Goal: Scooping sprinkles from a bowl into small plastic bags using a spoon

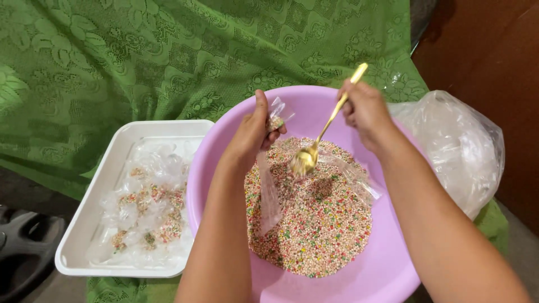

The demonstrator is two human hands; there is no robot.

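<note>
At centre frame the left hand (254, 132) pinches a small clear bag (275, 119) between thumb and fingers, its top holding a few coloured beads, and a longer strip of clear plastic (268, 193) hangs from that hand down onto the heap. To the right, the right hand (364, 109) has its fingers closed round the handle of a gold spoon (323, 134), whose bowl sits just above the beads (314, 219), close beside the bag. The multicoloured beads fill the bottom of a pink basin (387, 269) in the lower middle. At lower left a white tray (95, 196) holds filled little bags (149, 216). At the right edge lies a crumpled clear sack (460, 146). A green lace cloth (140, 56) covers the top.
</note>
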